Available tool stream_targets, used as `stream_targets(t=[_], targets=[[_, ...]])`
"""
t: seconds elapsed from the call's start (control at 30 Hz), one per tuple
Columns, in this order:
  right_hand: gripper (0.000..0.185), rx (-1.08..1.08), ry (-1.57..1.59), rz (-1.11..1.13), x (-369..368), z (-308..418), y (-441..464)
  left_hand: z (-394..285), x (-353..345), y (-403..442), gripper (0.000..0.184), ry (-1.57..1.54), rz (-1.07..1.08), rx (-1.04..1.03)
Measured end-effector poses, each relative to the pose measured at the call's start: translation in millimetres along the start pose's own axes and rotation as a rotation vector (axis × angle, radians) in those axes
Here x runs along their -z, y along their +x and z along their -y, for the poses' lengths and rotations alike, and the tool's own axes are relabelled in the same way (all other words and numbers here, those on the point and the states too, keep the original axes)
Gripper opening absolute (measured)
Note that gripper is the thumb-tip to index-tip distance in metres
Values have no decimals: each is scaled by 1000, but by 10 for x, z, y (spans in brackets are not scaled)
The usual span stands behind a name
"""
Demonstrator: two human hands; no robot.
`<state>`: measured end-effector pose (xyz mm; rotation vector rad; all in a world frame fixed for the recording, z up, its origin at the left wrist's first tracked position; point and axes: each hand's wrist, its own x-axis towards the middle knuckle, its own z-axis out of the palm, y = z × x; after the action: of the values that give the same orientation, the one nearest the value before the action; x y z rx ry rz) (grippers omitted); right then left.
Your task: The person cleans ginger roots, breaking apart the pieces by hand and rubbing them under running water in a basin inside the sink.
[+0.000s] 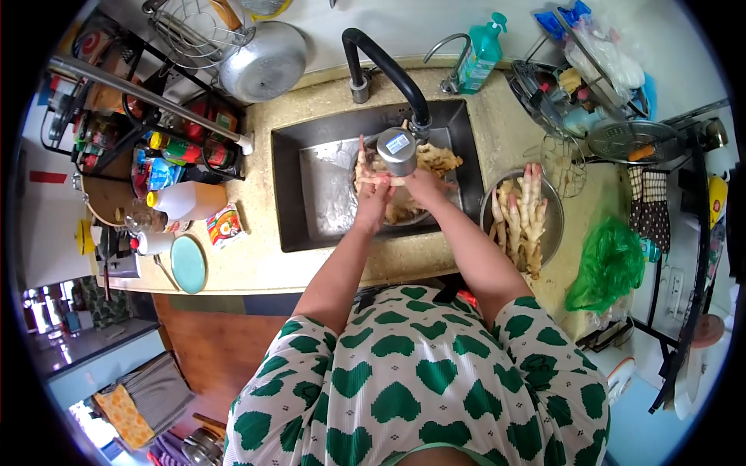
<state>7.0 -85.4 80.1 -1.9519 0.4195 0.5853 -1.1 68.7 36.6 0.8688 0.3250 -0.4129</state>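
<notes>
Both hands are inside the dark sink [293, 198], below the silver tap head [397, 151]. My left hand [373, 203] is closed on a pale chicken foot [392, 181], which stretches across to my right hand [425, 189]. My right hand is closed around its other end, the fingers partly hidden by the tap head. Beneath them, more chicken feet [439, 159] lie in a bowl whose rim is mostly covered. To the right of the sink, a metal bowl [554, 225] on the counter holds several chicken feet [524, 210], some reaching over its edge.
A black tap [388, 66] arches over the sink from behind. A green soap bottle [480, 56] stands at the back. On the right are a green plastic bag [608, 264] and a dish rack [544, 97]. Leftward are a teal plate [188, 264], a noodle packet [225, 226] and a jug [190, 201].
</notes>
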Motion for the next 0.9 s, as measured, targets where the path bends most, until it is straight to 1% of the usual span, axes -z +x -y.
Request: stream_targets(t=[0.07, 0.1, 0.2, 0.23, 0.33, 0.37, 0.4, 0.47, 0.5, 0.6, 0.63, 0.7, 0.8, 0.83, 0.9], targets=[[40, -221, 212, 32, 50, -80, 97, 66, -21, -42, 17, -2, 3, 11], [36, -333, 340, 326, 149, -102, 157, 47, -61, -67, 16, -10, -2, -2], [32, -410, 809, 588, 261, -184, 122, -57, -152, -99, 14, -3, -17, -29], [29, -419, 837, 584, 294, -118, 30, -93, -164, -94, 15, 27, -31, -31], [35, -96, 565, 281, 39, -350, 115, -117, -31, 55, 16, 95, -65, -34], [33, 163, 283, 159, -38, -381, 138, -78, 37, 115, 16, 112, -76, -35], [33, 372, -24, -36, -105, -365, 129, -94, 9, 128, 16, 89, -120, -35], [30, 360, -502, -177, -29, -139, 15, -148, -65, 111, 17, 46, -209, -33], [32, 290, -579, -135, 97, 170, -219, -153, -84, 102, 16, 45, -225, -26], [39, 341, -823, -154, 138, 167, -212, -102, -21, 132, 16, 110, -297, 58], [42, 247, -657, -195, 138, 122, -177, -69, -67, 103, 17, 111, -326, 27], [50, 59, -323, -265, 78, -68, -21, -32, -118, 35, 17, 143, -309, 27], [56, -440, 699, 114, 72, -505, 334, -23, -180, 38, 21, 157, -330, 6], [53, -446, 1009, 428, 166, -607, 304, -65, -209, 23, 22, 157, -340, -4], [45, -407, 1195, 180, 97, -585, 253, -129, -187, 45, 25, 156, -373, -24]])
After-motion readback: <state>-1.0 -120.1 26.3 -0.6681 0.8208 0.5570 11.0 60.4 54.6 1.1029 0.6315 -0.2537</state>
